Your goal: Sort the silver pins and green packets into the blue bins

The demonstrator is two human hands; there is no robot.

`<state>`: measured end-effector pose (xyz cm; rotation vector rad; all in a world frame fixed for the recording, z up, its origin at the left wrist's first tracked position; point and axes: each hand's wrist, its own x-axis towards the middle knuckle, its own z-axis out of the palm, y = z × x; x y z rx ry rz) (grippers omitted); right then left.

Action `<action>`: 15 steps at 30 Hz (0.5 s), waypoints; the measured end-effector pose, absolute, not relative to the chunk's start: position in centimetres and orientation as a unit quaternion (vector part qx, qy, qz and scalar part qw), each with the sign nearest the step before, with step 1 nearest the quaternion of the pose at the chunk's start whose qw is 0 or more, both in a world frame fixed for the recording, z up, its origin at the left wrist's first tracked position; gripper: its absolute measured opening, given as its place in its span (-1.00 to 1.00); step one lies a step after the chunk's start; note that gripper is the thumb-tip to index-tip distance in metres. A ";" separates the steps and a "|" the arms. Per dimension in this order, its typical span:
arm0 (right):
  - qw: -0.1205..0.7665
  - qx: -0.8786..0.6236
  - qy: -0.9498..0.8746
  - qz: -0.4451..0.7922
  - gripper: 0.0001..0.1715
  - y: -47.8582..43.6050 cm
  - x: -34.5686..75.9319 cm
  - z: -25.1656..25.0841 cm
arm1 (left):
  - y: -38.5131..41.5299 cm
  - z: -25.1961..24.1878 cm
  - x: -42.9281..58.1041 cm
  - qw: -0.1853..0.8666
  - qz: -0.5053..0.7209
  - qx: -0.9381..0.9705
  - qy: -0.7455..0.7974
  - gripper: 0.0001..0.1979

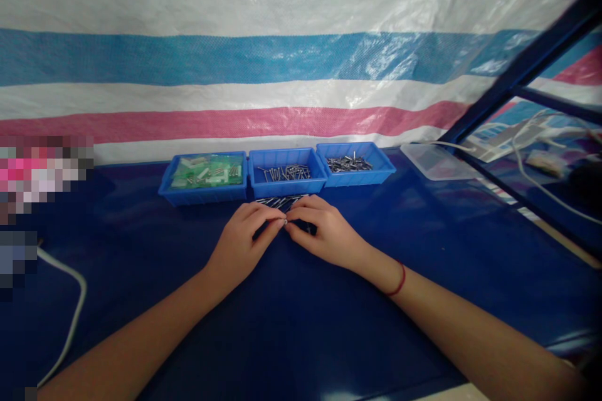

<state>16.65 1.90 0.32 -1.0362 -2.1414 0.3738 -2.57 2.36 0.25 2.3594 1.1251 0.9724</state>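
Observation:
My left hand and my right hand rest on the dark blue table, fingertips meeting in a pinch around a small silvery part. Just beyond the fingers lies a small pile of metal pins on the table. Behind it stand three blue trays in a row: the left tray holds green and white pieces, the middle tray holds metal pins, the right tray holds darker metal pins. A red string circles my right wrist.
A clear plastic lid or tray lies right of the trays. A dark blue frame bar slants up at right, with white cables behind it. A white cable curves at the left. A striped tarpaulin hangs behind.

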 end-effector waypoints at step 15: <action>0.430 -0.404 -0.799 0.117 -0.90 1.6 16.8 0.8 | 2.8 -0.2 -2.6 0.157 0.315 0.824 0.444 -0.85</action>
